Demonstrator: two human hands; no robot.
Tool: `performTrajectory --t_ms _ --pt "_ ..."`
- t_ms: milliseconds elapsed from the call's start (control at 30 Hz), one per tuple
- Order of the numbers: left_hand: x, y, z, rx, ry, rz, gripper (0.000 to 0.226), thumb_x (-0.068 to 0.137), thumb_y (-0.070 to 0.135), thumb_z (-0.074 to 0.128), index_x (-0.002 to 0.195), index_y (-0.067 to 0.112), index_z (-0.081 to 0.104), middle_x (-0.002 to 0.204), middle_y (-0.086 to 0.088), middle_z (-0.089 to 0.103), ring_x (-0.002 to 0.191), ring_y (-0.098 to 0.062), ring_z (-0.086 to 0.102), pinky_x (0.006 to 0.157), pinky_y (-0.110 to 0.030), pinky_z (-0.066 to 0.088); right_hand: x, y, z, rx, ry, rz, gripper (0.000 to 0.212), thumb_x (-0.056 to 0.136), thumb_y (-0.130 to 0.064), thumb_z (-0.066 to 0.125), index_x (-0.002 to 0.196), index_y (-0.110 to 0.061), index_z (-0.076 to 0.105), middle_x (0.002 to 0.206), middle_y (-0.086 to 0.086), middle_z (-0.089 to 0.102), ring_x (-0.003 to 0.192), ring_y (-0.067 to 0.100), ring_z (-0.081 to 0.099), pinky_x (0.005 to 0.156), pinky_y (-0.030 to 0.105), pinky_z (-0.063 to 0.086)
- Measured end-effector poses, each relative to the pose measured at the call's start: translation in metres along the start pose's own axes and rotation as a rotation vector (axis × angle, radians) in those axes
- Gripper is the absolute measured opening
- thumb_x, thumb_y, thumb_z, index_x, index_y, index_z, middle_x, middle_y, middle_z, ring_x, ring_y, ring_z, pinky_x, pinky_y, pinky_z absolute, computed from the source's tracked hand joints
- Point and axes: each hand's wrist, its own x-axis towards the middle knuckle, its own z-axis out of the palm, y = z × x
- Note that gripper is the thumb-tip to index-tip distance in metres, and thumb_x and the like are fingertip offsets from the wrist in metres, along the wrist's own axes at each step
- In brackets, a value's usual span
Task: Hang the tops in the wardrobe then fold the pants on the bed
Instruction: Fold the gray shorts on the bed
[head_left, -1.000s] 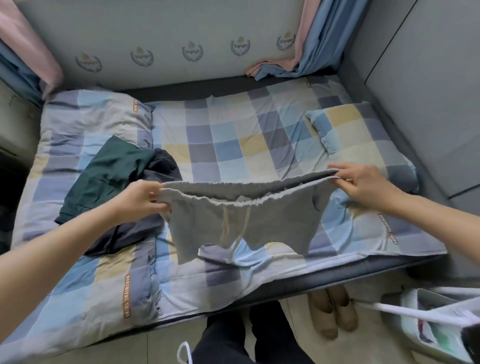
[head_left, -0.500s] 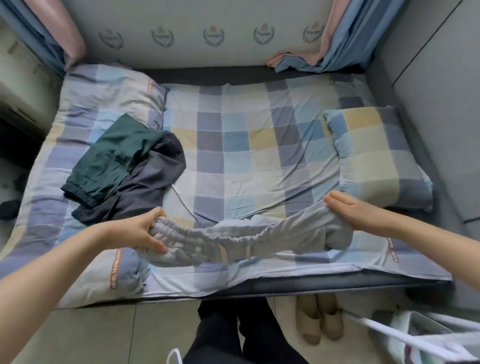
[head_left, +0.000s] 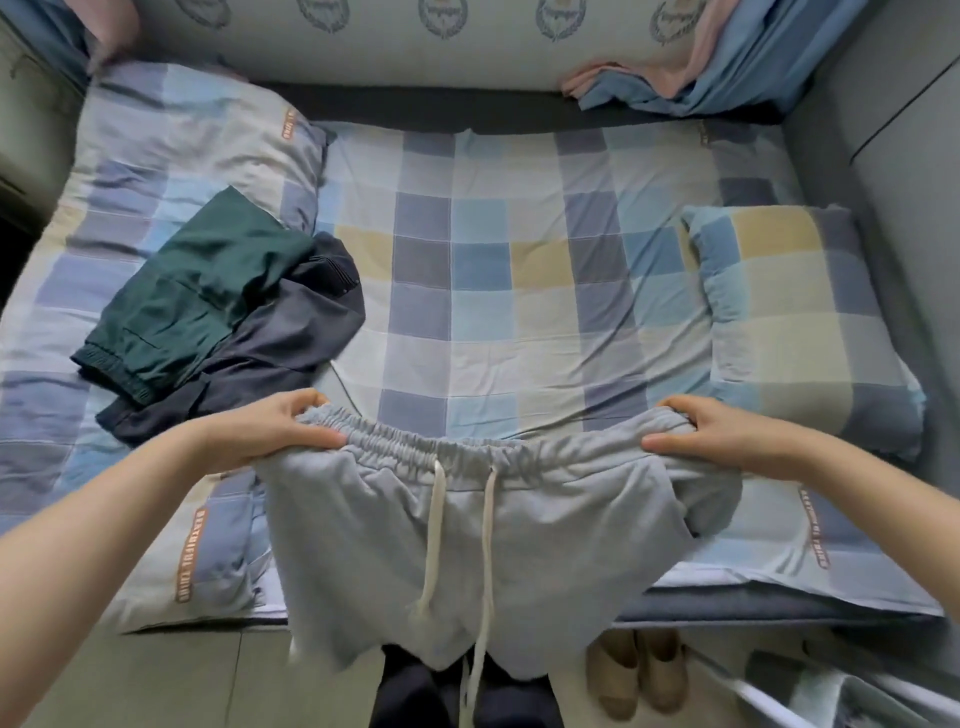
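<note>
Two hands gripped grey drawstring shorts (head_left: 483, 530) | left hand (head_left: 275, 428) and right hand (head_left: 711, 434) pinched waistband ends | legs hung over bed (head_left: 519, 291) edge | risk: uneven lay-down would likely bunch fabric, trap cords (head_left: 434, 540)

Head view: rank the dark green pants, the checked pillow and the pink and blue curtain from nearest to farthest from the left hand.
From the left hand, which grips the grey shorts' waistband:
1. Dark green pants, just beyond it on the bed's left side.
2. Checked pillow, across the bed on the right.
3. Pink and blue curtain, far right corner by the headboard.
</note>
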Motion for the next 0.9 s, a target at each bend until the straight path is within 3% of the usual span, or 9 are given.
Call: performTrajectory --t_ms 67,133,200,333,433,533,767,867,900 --pt "0.059 -0.018 0.011 0.059 0.192 0.021 0.046 0.070 0.040 0.086 0.103 0.016 0.065 0.095 0.002 0.068 0.091 -0.012 0.062 0.083 -0.028 0.049 0.062 0.015 0.021 -0.097 0.109 0.034 0.049 0.077 -0.051 0.072 0.113 -0.027 0.049 0.114 -0.008 0.057 0.105 0.012 0.054 0.087 0.027 0.040" --pt "0.124 -0.046 0.029 0.058 0.317 0.052 0.020 0.082 0.029 0.078 0.081 0.014 0.066 0.071 0.010 0.065 0.073 -0.009 0.056 0.063 -0.017 0.045 0.128 0.035 0.051 -0.044 0.273 0.013 0.041 0.084 -0.029 0.070 0.118 -0.016 0.051 0.116 0.005 0.060 0.109 0.022 0.056 0.089 0.030 0.041" --pt "0.175 -0.076 0.044 0.111 0.379 0.049 0.025 0.090 0.024 0.069 0.068 0.014 0.061 0.061 0.009 0.062 0.067 -0.012 0.053 0.056 -0.022 0.042 0.180 0.051 0.079 0.004 0.397 0.034 0.035 0.087 -0.018 0.066 0.119 -0.009 0.055 0.116 0.013 0.063 0.108 0.028 0.058 0.089 0.033 0.042" --pt "0.268 -0.146 0.064 0.287 0.477 0.011 0.021 0.091 0.019 0.066 0.077 0.013 0.051 0.078 -0.008 0.059 0.085 -0.029 0.057 0.066 -0.032 0.030 0.275 0.096 0.137 -0.007 0.462 0.072 0.016 0.092 -0.009 0.055 0.104 -0.001 0.063 0.102 0.021 0.067 0.095 0.035 0.061 0.079 0.039 0.044" --pt "0.299 -0.168 0.070 0.291 0.505 0.032 0.015 0.092 0.015 0.061 0.096 0.006 0.050 0.093 -0.018 0.063 0.092 -0.037 0.058 0.076 -0.040 0.042 0.309 0.115 0.156 0.050 0.561 0.093 0.016 0.094 -0.007 0.049 0.103 -0.004 0.062 0.100 0.019 0.066 0.093 0.035 0.059 0.078 0.040 0.043" --pt "0.322 -0.172 0.064 0.357 0.549 0.087 0.014 0.094 0.017 0.053 0.095 0.014 0.040 0.090 -0.021 0.061 0.088 -0.042 0.057 0.077 -0.046 0.045 0.334 0.120 0.157 0.092 0.643 0.061 0.017 0.093 -0.003 0.046 0.101 -0.005 0.061 0.099 0.018 0.066 0.089 0.032 0.058 0.077 0.038 0.041" --pt "0.346 -0.115 0.017 0.611 0.751 0.253 0.015 0.097 0.027 0.048 0.100 0.019 0.035 0.095 -0.030 0.061 0.085 -0.053 0.057 0.066 -0.048 0.043 0.372 0.082 0.091 0.024 0.766 -0.043 0.018 0.095 -0.006 0.045 0.105 -0.002 0.058 0.092 0.015 0.059 0.090 0.030 0.057 0.075 0.034 0.038" --pt "0.381 -0.076 -0.018 0.581 0.816 0.294 0.023 0.096 0.022 0.047 0.117 0.016 0.040 0.110 -0.030 0.057 0.098 -0.051 0.054 0.081 -0.054 0.045 0.410 0.054 0.041 0.089 0.783 -0.047 0.025 0.095 -0.011 0.046 0.117 -0.006 0.057 0.102 0.019 0.060 0.095 0.038 0.063 0.065 0.032 0.055" --pt "0.394 -0.064 -0.028 0.557 0.822 0.263 0.037 0.095 0.020 0.047 0.131 0.018 0.038 0.121 -0.028 0.053 0.108 -0.049 0.052 0.090 -0.054 0.044 0.422 0.047 0.026 0.126 0.778 -0.032 0.032 0.095 -0.014 0.048 0.126 -0.010 0.052 0.105 0.017 0.058 0.101 0.037 0.062 0.072 0.033 0.058"
